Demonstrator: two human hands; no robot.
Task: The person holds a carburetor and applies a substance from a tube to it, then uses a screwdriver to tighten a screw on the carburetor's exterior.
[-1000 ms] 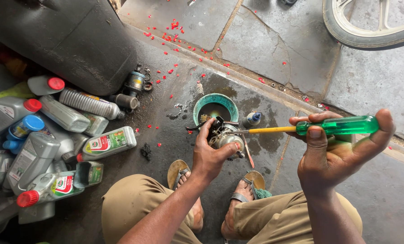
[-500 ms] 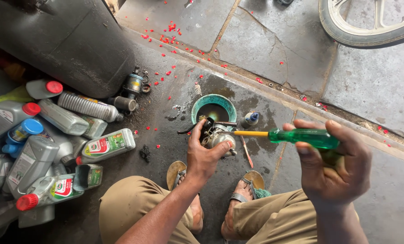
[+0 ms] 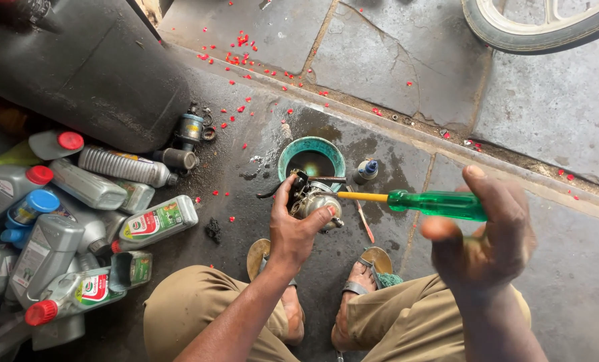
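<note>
Right now the person squats over a small metal carburettor-like part [image 3: 315,199] at the centre of the frame, just in front of a teal bowl [image 3: 311,155] that sits on the oily stone floor [image 3: 406,74]. The left hand [image 3: 296,224] is wrapped around that part from below, thumb and fingers closed on its body, steadying it above the sandalled feet [image 3: 366,268]. The right hand [image 3: 487,234], at centre right, holds a green-handled screwdriver [image 3: 420,201] loosely, fingers curled around the back of the handle and the thumb standing off, so a light hold rather than a tight fist. The screwdriver's long axis runs almost level across the frame, handle to the right, yellow shank pointing left, its tip meeting the right side of the metal part. Judging by that, the work on the part looks to be under way: the tip is engaged, the part appears whole in the hand, and no loosened screw can be made out beside it, though anything that small would be hard to tell. Off to the left lies a heap of grey oil bottles [image 3: 78,221] beside a big dark drum [image 3: 91,74], and a wheel [image 3: 541,27] shows at upper right.
</note>
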